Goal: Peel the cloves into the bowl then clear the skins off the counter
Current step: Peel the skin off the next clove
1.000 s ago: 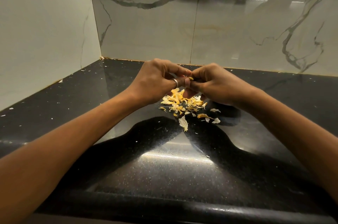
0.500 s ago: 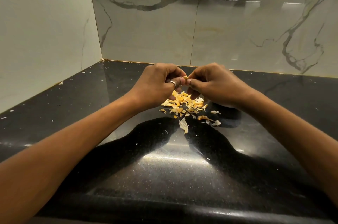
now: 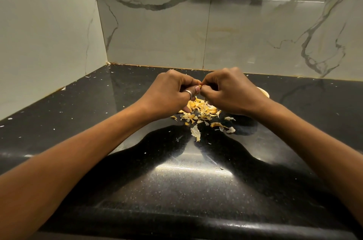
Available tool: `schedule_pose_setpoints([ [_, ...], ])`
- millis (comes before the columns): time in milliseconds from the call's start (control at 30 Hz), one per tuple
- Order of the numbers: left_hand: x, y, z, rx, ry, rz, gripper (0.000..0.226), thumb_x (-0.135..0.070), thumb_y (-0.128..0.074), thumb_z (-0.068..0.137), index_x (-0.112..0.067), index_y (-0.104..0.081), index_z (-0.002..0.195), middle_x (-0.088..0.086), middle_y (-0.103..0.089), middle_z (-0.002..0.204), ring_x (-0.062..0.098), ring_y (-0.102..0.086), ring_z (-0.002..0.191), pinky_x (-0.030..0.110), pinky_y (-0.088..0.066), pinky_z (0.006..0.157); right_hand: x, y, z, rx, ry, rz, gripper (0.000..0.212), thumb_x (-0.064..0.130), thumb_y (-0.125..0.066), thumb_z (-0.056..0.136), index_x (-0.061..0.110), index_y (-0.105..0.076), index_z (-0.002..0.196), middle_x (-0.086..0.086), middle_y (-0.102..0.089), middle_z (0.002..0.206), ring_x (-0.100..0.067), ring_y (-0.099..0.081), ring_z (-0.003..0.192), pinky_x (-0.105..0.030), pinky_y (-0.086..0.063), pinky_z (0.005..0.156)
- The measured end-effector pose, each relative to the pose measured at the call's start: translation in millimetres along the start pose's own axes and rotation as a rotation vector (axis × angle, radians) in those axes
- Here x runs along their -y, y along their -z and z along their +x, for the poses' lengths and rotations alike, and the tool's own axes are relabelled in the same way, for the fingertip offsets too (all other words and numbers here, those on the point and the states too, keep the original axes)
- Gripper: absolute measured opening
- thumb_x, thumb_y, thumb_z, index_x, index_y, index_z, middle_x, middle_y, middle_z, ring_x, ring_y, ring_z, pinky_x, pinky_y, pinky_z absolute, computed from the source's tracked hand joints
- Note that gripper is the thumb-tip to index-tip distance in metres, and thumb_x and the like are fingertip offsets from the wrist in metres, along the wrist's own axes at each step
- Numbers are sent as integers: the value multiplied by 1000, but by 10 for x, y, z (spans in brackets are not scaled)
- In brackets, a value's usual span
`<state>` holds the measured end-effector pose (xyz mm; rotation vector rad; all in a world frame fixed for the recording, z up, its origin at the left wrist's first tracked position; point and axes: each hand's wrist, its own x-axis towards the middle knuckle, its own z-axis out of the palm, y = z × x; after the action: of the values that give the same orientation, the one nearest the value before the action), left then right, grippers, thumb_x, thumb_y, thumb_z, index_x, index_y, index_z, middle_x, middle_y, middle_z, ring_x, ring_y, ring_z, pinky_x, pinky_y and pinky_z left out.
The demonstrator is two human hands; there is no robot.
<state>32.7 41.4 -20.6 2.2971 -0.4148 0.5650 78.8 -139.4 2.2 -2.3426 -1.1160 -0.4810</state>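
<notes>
Papery and likely brittle over a small hard clove (image 3: 200, 86) pinched between left hand (image 3: 169, 93) and right hand (image 3: 229, 92) above loose skins (image 3: 200, 111), so probably peels best from the tip.

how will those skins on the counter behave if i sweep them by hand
The skins look thin and curled, so probably very light and floppy. They lie strewn over the glossy counter, so they would likely slide and scatter easily.

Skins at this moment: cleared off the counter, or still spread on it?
Still spread. A pile of skins lies on the black counter beneath the left hand and right hand, with loose flakes nearer the camera.
</notes>
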Motion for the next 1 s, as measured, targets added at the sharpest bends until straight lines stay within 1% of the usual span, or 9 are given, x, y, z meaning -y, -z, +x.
schedule_pose_setpoints([
  [167,-4,18,8,-3,24,-59,23,-13,-67,95,-15,-73,118,3,-76,98,15,-73,64,31,-62,61,-24,-18,5,-36,36,-12,23,30,-62,95,14,-78,90,-2,-65,63,-23,-59,55,-31,-44,48],
  [300,-48,14,12,-33,163,-222,15,-13,-71,92,-9,-72,107,9,-73,92,19,-73,79,28,-60,58,-38,-17,7,-76,59,-1,21,30,-65,95,13,-78,89,0,-64,62,-20,-58,54,-32,-46,49],
  [400,-93,16,1,-5,203,-300,9,-13,-69,93,-10,-72,100,14,-73,93,20,-73,84,25,-58,59,-44,-28,13,-102,66,-17,21,30,-66,94,14,-77,87,5,-61,60,-10,-52,49,-17,-37,44],
  [433,-102,21,-2,1,206,-314,9,-12,-68,93,-9,-72,100,15,-72,94,21,-72,85,24,-58,59,-42,-36,13,-109,68,-17,21,31,-67,94,14,-78,87,6,-61,60,-9,-51,49,-16,-37,44],
  [533,-120,38,-2,2,208,-321,9,-11,-68,93,-8,-73,99,17,-71,95,20,-71,84,22,-57,59,-31,-48,1,-135,78,-16,21,31,-67,93,15,-78,85,5,-61,58,-10,-52,48,-18,-37,43],
  [633,-135,50,0,-7,197,-333,9,-8,-67,93,-6,-74,99,18,-71,94,16,-70,81,22,-57,61,-26,-46,-3,-152,89,-26,24,33,-68,93,15,-78,81,1,-63,57,-16,-55,49,-32,-44,46],
  [667,-135,57,0,-8,196,-333,10,-7,-67,93,-6,-74,100,18,-71,94,16,-70,81,22,-57,62,-25,-46,-4,-155,95,-31,25,33,-67,93,14,-78,80,0,-63,57,-16,-56,49,-33,-44,46],
  [800,-147,80,-3,15,209,-334,12,-3,-66,93,-4,-73,102,17,-71,96,17,-70,83,23,-59,64,-28,-53,-9,-154,110,-48,27,33,-67,93,14,-77,77,2,-61,54,-12,-52,45,-20,-35,42],
  [1000,-195,121,-10,59,233,-354,13,1,-64,92,-8,-72,94,13,-69,92,15,-68,80,25,-61,67,-32,-30,-6,-123,118,-18,28,36,-68,93,15,-77,77,7,-58,53,-8,-49,42,-17,-36,42],
])
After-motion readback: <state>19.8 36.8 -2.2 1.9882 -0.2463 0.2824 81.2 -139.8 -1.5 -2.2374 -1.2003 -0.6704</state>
